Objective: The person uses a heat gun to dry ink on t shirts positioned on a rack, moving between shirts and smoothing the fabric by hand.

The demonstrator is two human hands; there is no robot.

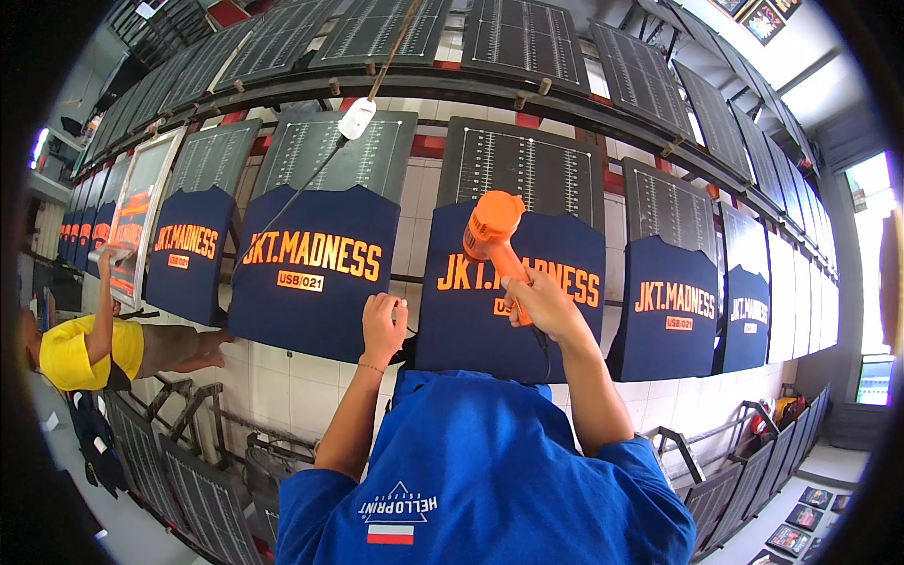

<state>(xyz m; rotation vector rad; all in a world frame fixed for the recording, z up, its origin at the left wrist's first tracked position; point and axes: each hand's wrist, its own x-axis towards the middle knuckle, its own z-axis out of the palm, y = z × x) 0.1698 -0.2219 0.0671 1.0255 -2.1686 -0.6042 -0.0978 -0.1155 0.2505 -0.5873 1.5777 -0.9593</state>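
My right hand (548, 306) is wrapped round the handle of an orange hair dryer (497, 218). The dryer is over a navy shirt (471, 331) with orange lettering, laid on a dark board, and it covers part of the print. Lower left of it, my left hand (384, 328) hangs with curled fingers and nothing visible in them, by the gap between this shirt and another navy shirt (306, 325) on its left. That one carries the same orange print.
Navy shirts (670, 350) lie on boards to both sides. Behind runs a dark rail (424, 79) with more gridded boards (523, 42). A white power socket (358, 119) hangs on a cord. At left, a person in yellow (89, 353) has a hand at a framed screen (155, 202).
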